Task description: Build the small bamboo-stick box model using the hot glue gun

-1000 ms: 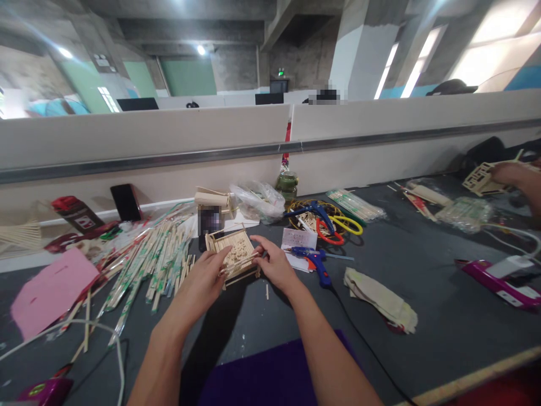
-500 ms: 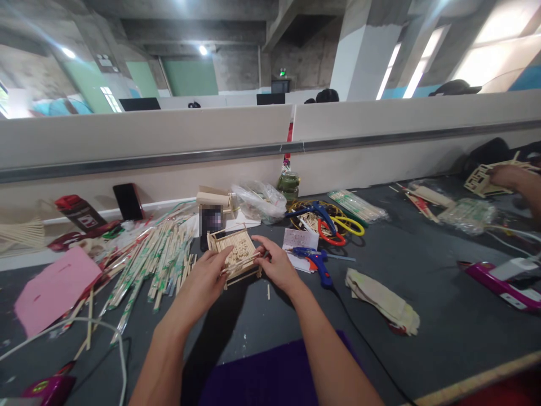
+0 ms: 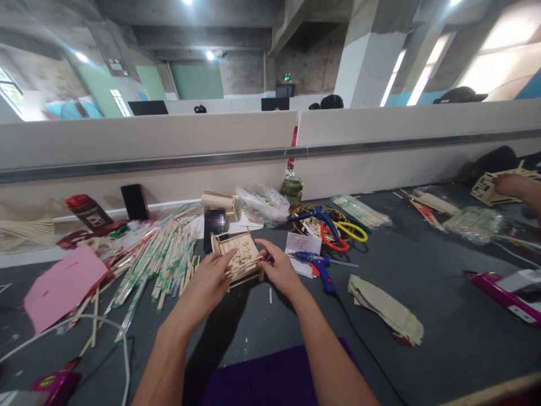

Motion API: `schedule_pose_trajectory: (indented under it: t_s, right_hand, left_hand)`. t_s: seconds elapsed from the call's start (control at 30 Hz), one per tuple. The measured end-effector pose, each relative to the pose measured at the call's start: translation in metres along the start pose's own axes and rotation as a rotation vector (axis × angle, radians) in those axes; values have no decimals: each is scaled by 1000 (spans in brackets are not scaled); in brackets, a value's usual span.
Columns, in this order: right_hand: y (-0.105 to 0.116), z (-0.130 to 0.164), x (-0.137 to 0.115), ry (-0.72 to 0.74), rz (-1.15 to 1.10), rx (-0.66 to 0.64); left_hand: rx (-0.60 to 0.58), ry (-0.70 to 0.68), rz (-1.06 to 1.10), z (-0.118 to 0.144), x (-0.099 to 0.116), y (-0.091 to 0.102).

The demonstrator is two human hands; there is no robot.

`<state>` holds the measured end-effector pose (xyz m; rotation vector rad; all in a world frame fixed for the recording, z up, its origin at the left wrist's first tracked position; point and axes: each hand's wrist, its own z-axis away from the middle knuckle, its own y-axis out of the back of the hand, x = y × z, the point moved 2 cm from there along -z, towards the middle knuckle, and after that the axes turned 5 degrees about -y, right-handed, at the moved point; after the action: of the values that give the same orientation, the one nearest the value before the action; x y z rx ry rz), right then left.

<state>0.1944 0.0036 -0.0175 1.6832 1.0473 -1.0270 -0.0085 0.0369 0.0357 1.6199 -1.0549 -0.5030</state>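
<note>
At centre frame, on the dark table (image 3: 422, 265), left hand (image 3: 208, 285) and right hand (image 3: 279, 270) pinch thin sticks (image 3: 244, 263) over a small stick-built tray (image 3: 236, 254). Fingers clamped on them. Likely light, brittle; better held by its side rails. Blue glue gun (image 3: 316, 264) lies just right.

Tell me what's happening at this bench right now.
A person sits at a dark table, both hands on a small tray-like frame of wooden sticks. The left hand and right hand pinch a thin stick laid across its near edge. A pile of wrapped chopsticks lies to the left, a blue glue gun just right. At far right, another person's hand holds a similar wooden model.
</note>
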Motion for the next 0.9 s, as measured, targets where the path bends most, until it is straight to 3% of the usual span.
schedule_pose_trajectory:
  t_s: [0.6, 0.9]
  right_hand:
    - [-2, 2, 0, -21, -15, 6]
    - [-1, 3, -2, -10, -16, -8]
  left_hand:
    - [-63, 99, -86, -5, 3, -4]
    - [-17, 100, -24, -5, 2, -4]
